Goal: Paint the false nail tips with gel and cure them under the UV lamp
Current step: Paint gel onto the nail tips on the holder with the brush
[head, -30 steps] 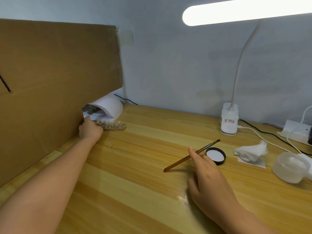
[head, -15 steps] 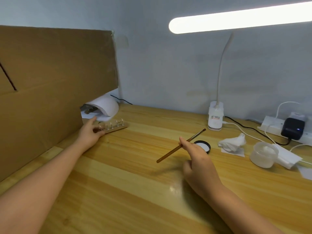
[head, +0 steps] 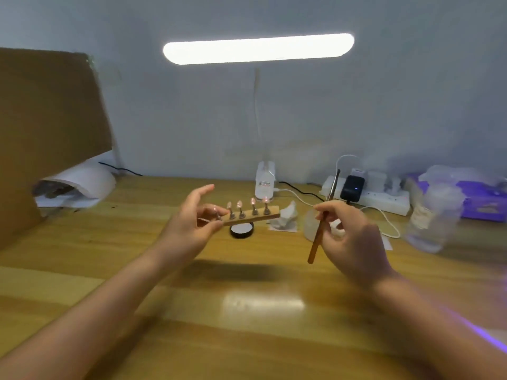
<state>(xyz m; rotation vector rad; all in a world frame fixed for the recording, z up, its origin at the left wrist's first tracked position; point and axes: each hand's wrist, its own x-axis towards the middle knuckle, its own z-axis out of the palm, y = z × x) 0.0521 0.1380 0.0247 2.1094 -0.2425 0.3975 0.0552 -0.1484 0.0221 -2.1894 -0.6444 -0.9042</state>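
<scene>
Above the desk (head: pixel 82 270), left hand (head: pixel 192 223) now lifts the nail-tip holder (head: pixel 252 215) (from the lamp); right hand's (head: pixel 348 237) grip pinches the brush (head: pixel 318 237).

Both hands are raised: left hand (head: pixel 192 223) pinching with forefinger extended, right hand (head: pixel 348 237) apparently curled, blurred.

A single wide-angle view, worn on the person's head, looks forward and slightly down across the wooden table (head: pixel 109 270) toward the grey wall (head: pixel 356 111). Both forearms enter from the bottom edge, close to the lens; the far edges blur and bend.
</scene>
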